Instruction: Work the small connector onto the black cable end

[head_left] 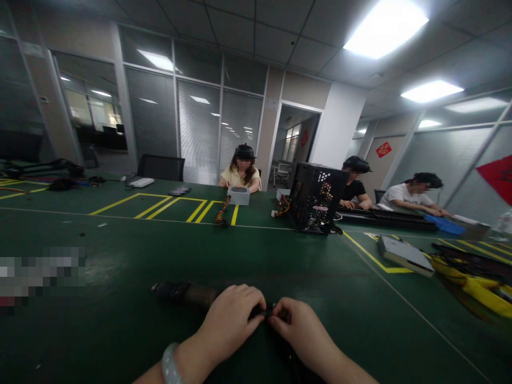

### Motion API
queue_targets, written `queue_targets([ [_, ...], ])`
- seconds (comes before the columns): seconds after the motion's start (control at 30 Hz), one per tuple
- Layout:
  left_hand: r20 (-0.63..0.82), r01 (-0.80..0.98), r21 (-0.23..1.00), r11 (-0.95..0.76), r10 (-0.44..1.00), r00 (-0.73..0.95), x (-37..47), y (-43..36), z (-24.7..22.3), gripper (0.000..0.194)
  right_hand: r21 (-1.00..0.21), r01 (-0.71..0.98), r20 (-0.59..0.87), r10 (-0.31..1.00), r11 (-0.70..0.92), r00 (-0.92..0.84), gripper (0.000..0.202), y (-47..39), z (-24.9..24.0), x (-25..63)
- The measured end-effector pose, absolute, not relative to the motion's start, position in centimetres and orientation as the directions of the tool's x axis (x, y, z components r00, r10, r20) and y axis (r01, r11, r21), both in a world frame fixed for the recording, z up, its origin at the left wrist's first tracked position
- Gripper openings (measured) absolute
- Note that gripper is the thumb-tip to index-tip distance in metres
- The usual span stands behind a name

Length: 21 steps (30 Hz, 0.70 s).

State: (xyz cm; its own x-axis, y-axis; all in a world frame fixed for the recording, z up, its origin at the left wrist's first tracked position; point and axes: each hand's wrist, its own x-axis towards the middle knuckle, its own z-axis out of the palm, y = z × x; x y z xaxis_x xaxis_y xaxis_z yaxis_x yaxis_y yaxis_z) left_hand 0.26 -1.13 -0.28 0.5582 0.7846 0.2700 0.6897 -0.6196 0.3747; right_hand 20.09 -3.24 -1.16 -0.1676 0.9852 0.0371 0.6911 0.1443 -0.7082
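Observation:
In front of me on the green table, my left hand [236, 317] and my right hand [298, 325] meet with their fingertips pinched together. Between them is a small dark piece [267, 313], mostly covered by the fingers; its kind does not show. A dark cylindrical tool [188, 293] with a narrow tip pointing left lies on the table, its right end hidden behind my left hand. Below my right hand a dark cord-like strip [290, 352] runs toward me, blurred and partly covered by the wrist.
A black computer case [318, 200] stands ahead to the right. Across the table are a grey power supply [239, 196] with wires and a seated person [242, 173]. A silver box [405, 255] and a yellow tool bag [480, 288] lie right. Two more people sit far right.

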Motion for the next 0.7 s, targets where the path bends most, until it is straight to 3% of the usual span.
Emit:
queue_targets([
  [0.7, 0.306, 0.64, 0.387, -0.664, 0.747, 0.59, 0.01, -1.19, -0.09, 0.012, -0.714, 0.68, 0.043, 0.98, 0.166, -0.195, 0.008, -3.35, -0.97, 20.07],
])
